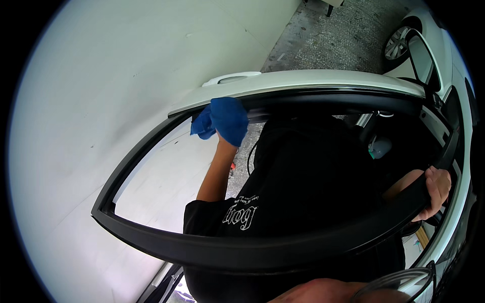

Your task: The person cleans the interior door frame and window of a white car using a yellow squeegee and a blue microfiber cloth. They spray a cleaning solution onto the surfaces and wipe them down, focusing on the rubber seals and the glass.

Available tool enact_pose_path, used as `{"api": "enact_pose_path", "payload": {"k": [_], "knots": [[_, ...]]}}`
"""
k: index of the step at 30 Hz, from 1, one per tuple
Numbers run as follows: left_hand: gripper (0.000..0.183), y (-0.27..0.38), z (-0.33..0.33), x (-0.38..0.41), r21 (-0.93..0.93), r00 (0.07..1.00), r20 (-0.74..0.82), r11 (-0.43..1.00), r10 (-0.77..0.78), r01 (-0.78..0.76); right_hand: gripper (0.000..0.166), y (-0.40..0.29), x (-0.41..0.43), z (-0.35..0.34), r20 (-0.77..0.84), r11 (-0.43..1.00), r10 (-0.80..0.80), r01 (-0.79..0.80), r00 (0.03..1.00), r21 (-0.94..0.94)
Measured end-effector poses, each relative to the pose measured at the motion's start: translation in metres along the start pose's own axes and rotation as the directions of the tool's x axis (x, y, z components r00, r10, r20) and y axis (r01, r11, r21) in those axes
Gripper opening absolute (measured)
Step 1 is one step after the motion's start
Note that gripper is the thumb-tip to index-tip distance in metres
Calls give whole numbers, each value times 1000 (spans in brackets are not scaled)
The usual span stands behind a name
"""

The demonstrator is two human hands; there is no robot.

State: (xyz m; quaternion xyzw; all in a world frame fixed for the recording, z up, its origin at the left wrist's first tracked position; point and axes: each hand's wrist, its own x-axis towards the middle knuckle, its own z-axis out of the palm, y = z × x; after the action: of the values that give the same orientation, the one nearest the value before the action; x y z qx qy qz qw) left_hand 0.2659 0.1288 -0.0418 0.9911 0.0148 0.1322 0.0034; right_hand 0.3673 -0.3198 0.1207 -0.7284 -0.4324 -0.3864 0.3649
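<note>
A crumpled blue cloth (229,119) covers most of my left hand (219,133), which grips it. The cloth rests against the window sill at the rear part of a white car door (318,77). No glass shows in the window opening, and through it I see my arm and black shirt. On the right, my right hand (435,193) is wrapped around the black window frame (242,250), its fingers curled over the edge. The frame arcs across the view in front of my body. A white door handle (231,77) sits on the outer panel beyond the cloth.
A pale wall (94,94) fills the left side. Side mirror (424,62) and car wheel (398,43) are at upper right, above speckled floor (333,41). A translucent container (380,147) lies low in the dark beyond the frame. Eyeglasses (398,282) show at the bottom.
</note>
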Motion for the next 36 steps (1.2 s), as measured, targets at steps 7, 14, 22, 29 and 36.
{"api": "enact_pose_path", "payload": {"k": [7,14,22,29,36], "knots": [[41,57,-22,28,-129,985,153,986,-85,105,50,-1,18,34,-167,998,32,-42,985,-56],[19,173,34,52,164,987,38,973,156,-160,50,1,26,25,6,1000,-20,20,1000,7],[15,221,42,78,-2,991,-88,995,102,-103,47,59,15,-18,33,986,147,-144,989,-89],[29,292,63,111,68,975,71,974,209,-214,41,131,-44,-44,-129,913,399,-381,908,147],[25,382,79,154,235,959,17,931,284,-280,31,125,-31,-43,-138,942,335,-329,932,60]]}}
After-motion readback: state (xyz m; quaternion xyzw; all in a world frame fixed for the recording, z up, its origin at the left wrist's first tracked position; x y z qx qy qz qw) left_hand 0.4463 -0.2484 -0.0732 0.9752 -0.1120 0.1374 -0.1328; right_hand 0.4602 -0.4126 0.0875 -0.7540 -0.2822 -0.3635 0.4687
